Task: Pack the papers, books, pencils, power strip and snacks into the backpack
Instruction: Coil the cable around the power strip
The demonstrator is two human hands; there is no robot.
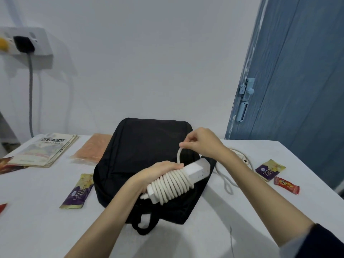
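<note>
**Cord half-wound on power strip above backpack**

Hands work at centre frame. The left hand (160,173) is closed around the white power strip (186,178), which is held tilted over the black backpack (141,155) and wrapped in tight coils of its own cord (172,187). The right hand (200,143) pinches a loop of that cord just above the strip; the loose remainder trails right across the white table (46,229) toward the plug (245,161). The backpack lies flat, handle toward the bottom edge. A purple snack packet (79,191) lies left of it; another purple packet (270,170) and a red one (286,185) lie at right. Farther back at left rest books (44,149) and an orange pouch (93,148).
</note>
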